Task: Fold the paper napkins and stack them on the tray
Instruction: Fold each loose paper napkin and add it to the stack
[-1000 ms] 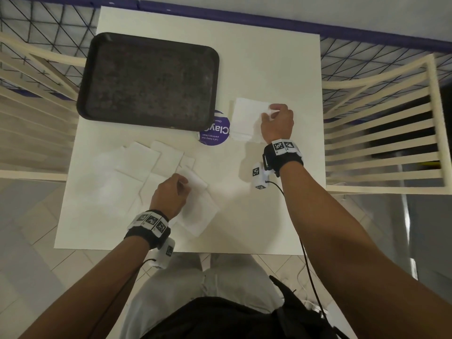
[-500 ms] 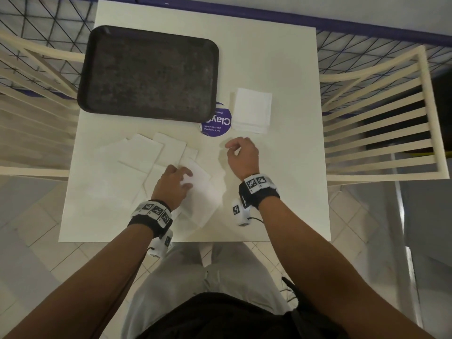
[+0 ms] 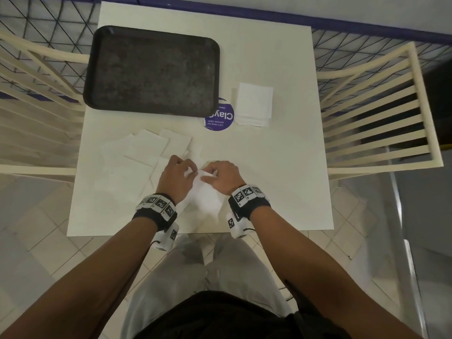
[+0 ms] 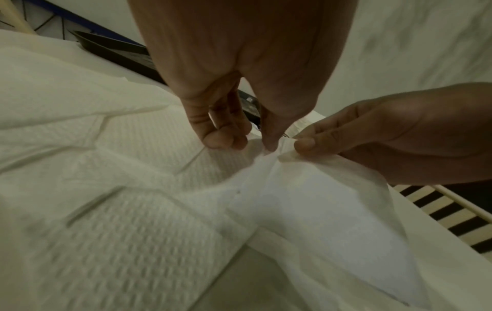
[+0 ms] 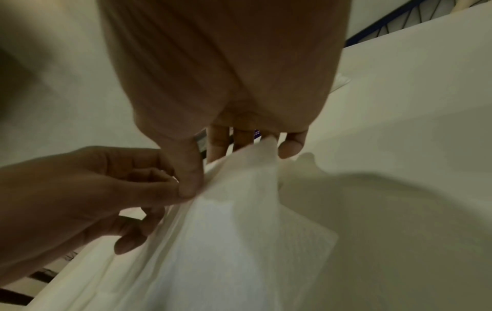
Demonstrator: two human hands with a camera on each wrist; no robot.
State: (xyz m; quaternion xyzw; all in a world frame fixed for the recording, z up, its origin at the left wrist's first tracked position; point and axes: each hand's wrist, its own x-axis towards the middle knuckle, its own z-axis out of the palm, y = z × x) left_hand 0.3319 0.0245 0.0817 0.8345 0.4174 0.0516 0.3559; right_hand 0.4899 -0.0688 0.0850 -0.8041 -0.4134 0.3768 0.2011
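Both hands meet over one white paper napkin (image 3: 206, 196) near the table's front edge. My left hand (image 3: 176, 177) pinches its top edge between thumb and fingers, and my right hand (image 3: 221, 177) pinches the same edge right beside it. The wrist views show the napkin (image 4: 306, 202) (image 5: 239, 231) lifted and draped below the fingertips. Several unfolded napkins (image 3: 149, 152) lie spread to the left on the table. A small stack of folded napkins (image 3: 254, 104) sits to the right of the dark tray (image 3: 151, 69), which holds nothing.
The white square table (image 3: 281, 167) carries a round purple sticker (image 3: 220, 118) between tray and folded stack. Cream slatted chairs (image 3: 379, 113) stand on both sides. A dark wire fence runs behind the table. Tiled floor lies below.
My right hand left the folded stack at the back right and came down to the front, joining the left hand on a napkin, whose edge is now lifted.
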